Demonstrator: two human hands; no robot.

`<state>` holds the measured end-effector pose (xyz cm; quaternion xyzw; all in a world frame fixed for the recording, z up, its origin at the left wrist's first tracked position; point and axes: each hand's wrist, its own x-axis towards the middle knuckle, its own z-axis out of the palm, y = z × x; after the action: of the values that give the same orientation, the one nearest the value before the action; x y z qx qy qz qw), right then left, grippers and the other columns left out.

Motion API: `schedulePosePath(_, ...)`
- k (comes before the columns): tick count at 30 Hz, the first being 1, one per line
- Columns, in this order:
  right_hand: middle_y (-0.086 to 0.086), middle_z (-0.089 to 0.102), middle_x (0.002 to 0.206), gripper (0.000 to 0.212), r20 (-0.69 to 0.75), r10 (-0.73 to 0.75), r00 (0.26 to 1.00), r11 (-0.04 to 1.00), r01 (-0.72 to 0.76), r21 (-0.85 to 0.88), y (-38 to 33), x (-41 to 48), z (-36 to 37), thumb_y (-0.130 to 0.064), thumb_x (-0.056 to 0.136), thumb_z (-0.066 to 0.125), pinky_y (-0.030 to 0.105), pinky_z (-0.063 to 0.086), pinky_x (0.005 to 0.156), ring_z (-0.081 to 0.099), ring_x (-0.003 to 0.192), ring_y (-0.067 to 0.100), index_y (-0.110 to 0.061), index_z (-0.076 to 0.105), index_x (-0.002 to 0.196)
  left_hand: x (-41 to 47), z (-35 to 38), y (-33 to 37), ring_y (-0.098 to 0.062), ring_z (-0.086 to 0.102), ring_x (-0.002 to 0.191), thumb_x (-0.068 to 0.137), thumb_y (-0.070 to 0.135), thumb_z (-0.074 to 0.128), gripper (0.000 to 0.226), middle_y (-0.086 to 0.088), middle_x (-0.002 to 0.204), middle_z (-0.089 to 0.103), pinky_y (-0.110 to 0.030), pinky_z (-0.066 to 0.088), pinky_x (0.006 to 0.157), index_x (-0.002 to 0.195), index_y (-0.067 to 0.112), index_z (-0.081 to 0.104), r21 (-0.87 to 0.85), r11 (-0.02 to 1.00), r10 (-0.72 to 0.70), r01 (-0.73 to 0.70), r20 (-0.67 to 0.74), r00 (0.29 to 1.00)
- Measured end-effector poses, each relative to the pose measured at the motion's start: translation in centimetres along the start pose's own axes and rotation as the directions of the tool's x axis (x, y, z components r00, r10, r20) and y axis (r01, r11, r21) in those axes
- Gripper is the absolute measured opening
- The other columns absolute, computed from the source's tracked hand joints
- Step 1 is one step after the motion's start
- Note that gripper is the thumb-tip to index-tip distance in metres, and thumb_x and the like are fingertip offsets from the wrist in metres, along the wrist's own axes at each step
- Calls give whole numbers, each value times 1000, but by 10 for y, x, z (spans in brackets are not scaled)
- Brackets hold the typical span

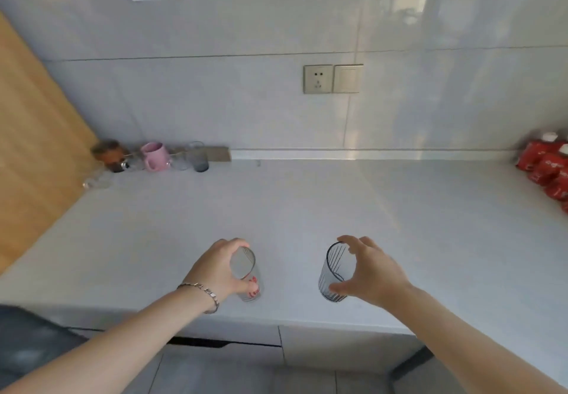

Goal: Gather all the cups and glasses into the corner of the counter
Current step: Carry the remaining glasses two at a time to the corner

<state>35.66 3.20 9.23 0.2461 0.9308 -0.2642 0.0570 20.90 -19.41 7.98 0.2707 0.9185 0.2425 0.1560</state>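
Observation:
Near the counter's front edge, my left hand (219, 267) wraps around a clear glass with red print (249, 280). Beside it, my right hand (368, 270) curls around a ribbed grey-tinted glass (335, 273), thumb low and fingers over the rim. Far back in the left corner stand a pink mug (155, 156), a grey glass (199, 157), a small clear glass (181, 161), a brown cup (110, 150) and a low clear glass (96, 182).
The pale counter (307, 209) runs back to a tiled wall with a socket and switch (333, 78). A wooden panel (33, 147) bounds the left side. Red packets (547, 169) lie at the far right. A small tile piece (218, 154) leans behind the cups.

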Motion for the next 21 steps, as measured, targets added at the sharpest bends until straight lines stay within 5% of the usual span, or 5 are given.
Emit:
schedulePosePath(7,-6,45,128,86,94,-125,988,991,130,-43,-143,55,62,-43,63,76,27,49,80,58,107,16,-35,33,137,-19,-84,-150,-11,51,88,59,37,83,67,10,101,46,-22,40,78,118,30,51,-30,989,-146,143,-121,982)
schedulePosePath(21,-5,47,126,87,98,-97,990,993,104,-59,-322,192,140,-42,62,79,28,48,82,57,108,16,-35,34,136,96,-216,-331,-21,53,109,63,31,82,74,-5,120,48,-28,43,94,128,20,46,91,979,-185,184,-6,983)
